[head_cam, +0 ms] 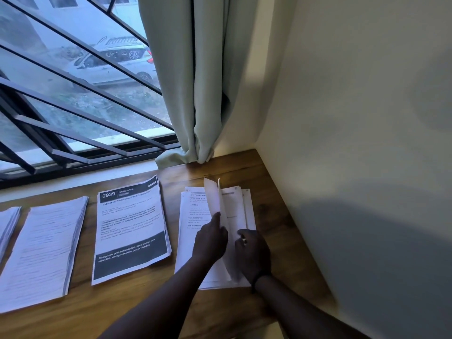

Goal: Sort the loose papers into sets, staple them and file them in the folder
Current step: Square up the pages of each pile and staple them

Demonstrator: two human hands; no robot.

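Wood grain runs across the tabletop (151,304) before us, and on it we count four stacks of printed paper set in a row under the window (73,81). The one we can read best is the stack with the black header (132,231): its top sheet carries "2939" in white, then "DINING AREA", and below that the title "Tablecloth Replacement and Organization"; the black band at its foot begins "Dining table (with old tablecloth, items on top), new tablecloth, storage container (laundry basket)". To its left lies a plain text stack (44,250) whose lines are too blurred for us to read, and a further stack (8,223) is cut off by the left edge.

The rightmost stack (193,216) lies near the corner of the wall (354,118), just beside the header stack. On its exposed page we make out the headings "TASK GOAL", "TASK DESCRIPTION" and "REQUIRED PROPS"; the smaller print escapes us.

Both hands are over this stack. The left hand (211,241) holds a lifted sheet (220,216) up on edge, its fingers against the sheet's left face. The right hand (253,253), a dark band at its wrist, rests on the stack just right of that sheet, fingers curled at the paper's lower part; we cannot tell whether it pinches anything.

A pale green curtain (195,81) hangs down to the tabletop's far edge
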